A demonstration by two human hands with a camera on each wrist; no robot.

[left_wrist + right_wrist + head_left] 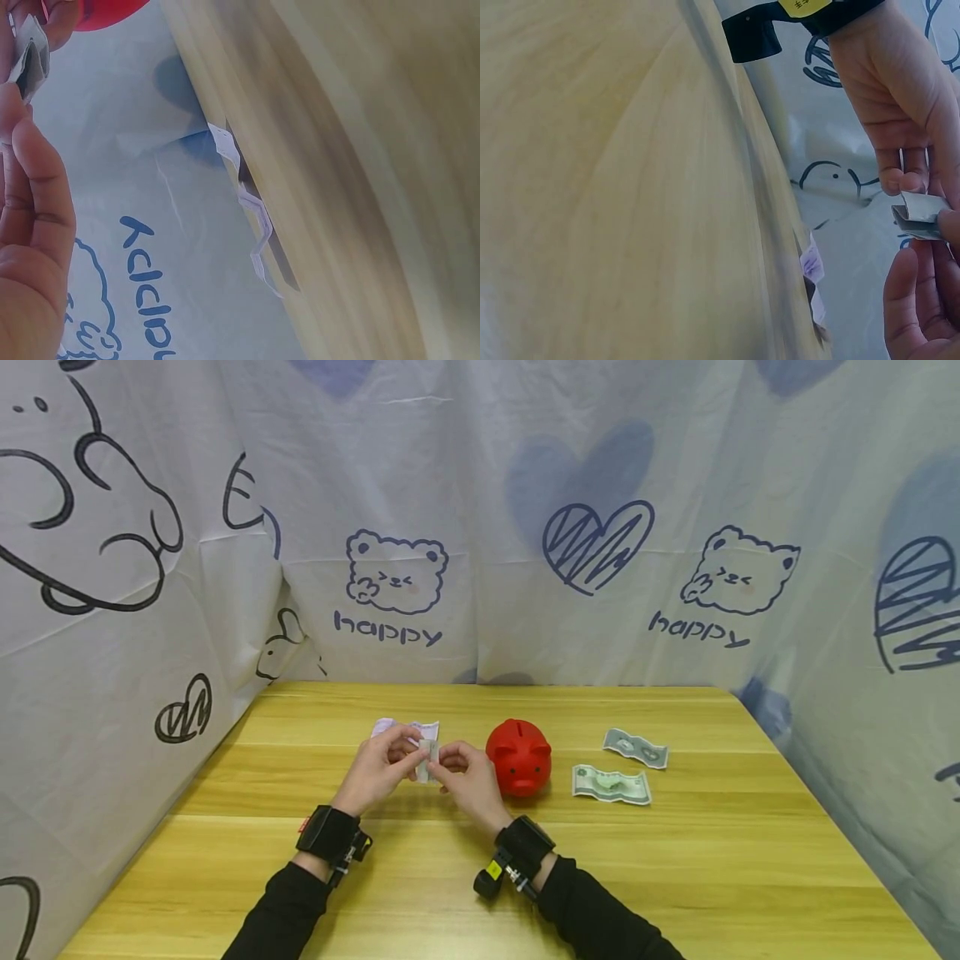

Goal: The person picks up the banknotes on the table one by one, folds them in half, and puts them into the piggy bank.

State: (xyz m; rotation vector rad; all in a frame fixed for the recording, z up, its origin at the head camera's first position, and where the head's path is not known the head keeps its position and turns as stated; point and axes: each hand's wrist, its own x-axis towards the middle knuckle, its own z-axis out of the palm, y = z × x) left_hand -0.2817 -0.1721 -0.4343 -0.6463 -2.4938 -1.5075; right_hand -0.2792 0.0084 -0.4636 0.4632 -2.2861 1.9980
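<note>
From where I stand, a person in black sleeves [607,914] works at a yellow wood-grain table [735,852], both hands meeting just left of the frame's centre. Between them, raised over the tabletop, is a small folded note [428,762], pale grey and narrow. The left hand [381,767] pinches it from the left, thumb against fingers; the right hand [472,778] pinches it from the right, its other fingers curled. In the right wrist view, at the right edge, I can make out the note's doubled-over layers. A purple-tinted note [430,729] lies creased on the table behind the left hand, partly hidden by it. Just beside the right hand, slightly right of centre, stands a glossy red piggy bank [519,760], snout facing the viewer, a slot on its top. Farther right lie two wavy notes near each other: a grey one [635,748] and, below it in the frame, a green one [611,785]. Each wrist wears a black strap [525,845] carrying a small device. Across the upper frame hangs a whitish cloth [495,468] printed with hearts, cartoon bears and the word "happy".
</note>
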